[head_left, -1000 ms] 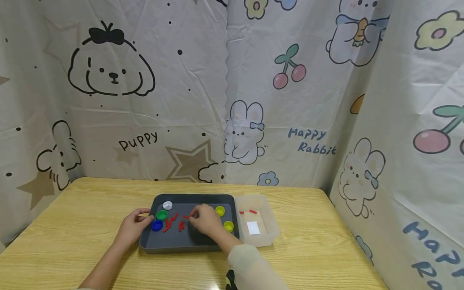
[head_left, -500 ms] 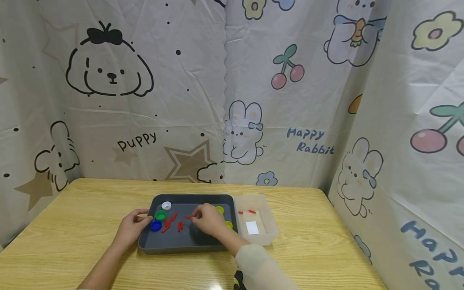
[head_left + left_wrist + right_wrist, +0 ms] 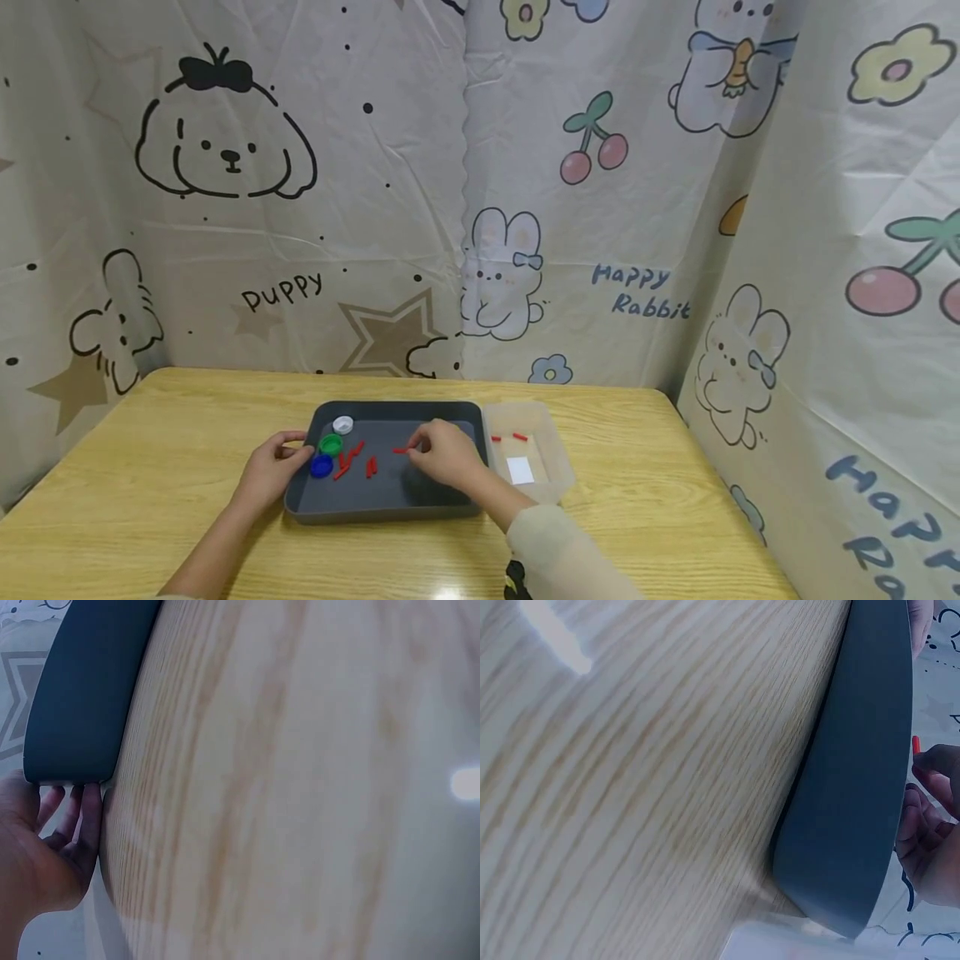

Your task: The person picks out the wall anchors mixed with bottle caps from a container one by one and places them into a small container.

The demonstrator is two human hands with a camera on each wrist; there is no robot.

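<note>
A dark grey tray [image 3: 322, 500] lies on the table. My left hand [image 3: 273, 471] holds its left end; in the left wrist view the thumb is near the rim and the fingers [image 3: 90, 814] reach against the end wall. Over the middle of the tray, my right hand [image 3: 447, 454] pinches a short red stick [image 3: 401, 451] between thumb and fingers; its tip [image 3: 916, 744] shows above the rim in the right wrist view. Several more red sticks [image 3: 371, 467] lie loose in the tray. Along its left side sit a white cap [image 3: 342, 425], a green cap [image 3: 331, 445] and a blue cap [image 3: 322, 466].
A clear plastic box [image 3: 558, 467] stands against the tray's right end, holding red sticks [image 3: 520, 437] and a white square [image 3: 520, 470]. My right forearm passes over the tray's front right corner. A printed curtain [image 3: 390, 208] hangs behind the wooden table [image 3: 622, 483].
My right hand has moved a little to the right with the red stick, covering the yellow caps that showed at the tray's right side. My left hand stays at the tray's end.
</note>
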